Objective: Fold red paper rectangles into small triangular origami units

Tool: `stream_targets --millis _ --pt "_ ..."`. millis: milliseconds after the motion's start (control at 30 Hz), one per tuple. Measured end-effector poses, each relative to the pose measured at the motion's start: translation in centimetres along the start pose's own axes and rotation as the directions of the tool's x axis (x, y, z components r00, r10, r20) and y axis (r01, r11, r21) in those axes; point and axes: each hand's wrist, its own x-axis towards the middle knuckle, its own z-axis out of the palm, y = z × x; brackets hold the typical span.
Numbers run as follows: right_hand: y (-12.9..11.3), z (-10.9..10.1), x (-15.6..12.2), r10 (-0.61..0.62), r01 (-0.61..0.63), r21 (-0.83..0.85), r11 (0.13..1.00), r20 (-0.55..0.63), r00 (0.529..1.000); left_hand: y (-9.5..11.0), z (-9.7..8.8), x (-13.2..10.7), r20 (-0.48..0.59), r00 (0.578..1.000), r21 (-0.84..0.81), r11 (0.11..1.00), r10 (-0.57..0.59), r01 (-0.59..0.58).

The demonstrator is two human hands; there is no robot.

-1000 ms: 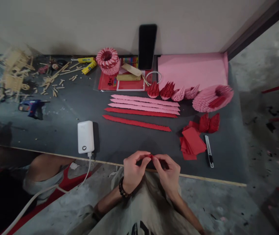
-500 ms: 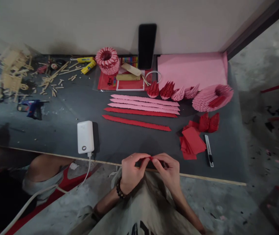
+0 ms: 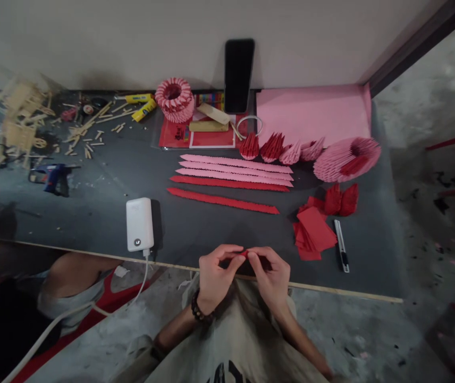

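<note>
Both my hands meet at the near edge of a dark table (image 3: pixel 92 207). My left hand (image 3: pixel 216 275) and my right hand (image 3: pixel 270 277) pinch a small red paper piece (image 3: pixel 244 254) between their fingertips. A bead bracelet sits on my left wrist. Just right of my hands lies a stack of red paper squares (image 3: pixel 314 231) with a utility knife (image 3: pixel 341 246) beside it. Farther back lie long red and pink folded paper strips (image 3: pixel 231 181).
A white power bank (image 3: pixel 139 224) with a cable lies left of my hands. Pink and red folded paper models (image 3: pixel 345 158), a pink sheet (image 3: pixel 311 114), a standing phone (image 3: pixel 238 74), a glue gun (image 3: pixel 52 175) and wooden sticks (image 3: pixel 24 122) fill the back. Another person's knee (image 3: pixel 68 276) is at left.
My hands stay in place at the table edge, fingers shifting slightly closer together on the red paper piece. Nothing else has moved.
</note>
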Motion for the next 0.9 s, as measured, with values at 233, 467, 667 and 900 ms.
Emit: stream_targets --millis 233,467,667,900 --pt "0.1 0.0 0.1 -0.011 0.008 -0.048 0.999 -0.061 0.998 -0.2 0.3 0.1 0.064 0.996 -0.135 0.989 -0.060 0.068" --pt "0.3 0.6 0.1 -0.014 0.015 0.009 1.000 -0.101 0.995 -0.4 0.1 0.9 0.007 1.000 -0.068 0.998 0.006 -0.006" --pt "0.0 0.8 -0.2 -0.039 0.051 0.106 0.993 -0.117 0.992 0.0 0.8 0.6 0.024 1.000 -0.232 0.972 -0.019 0.024" --pt "-0.2 0.2 0.2 -0.213 0.205 -0.069 0.976 -0.149 0.966 -0.1 1.0 0.2 0.095 0.994 -0.321 0.943 -0.056 0.084"
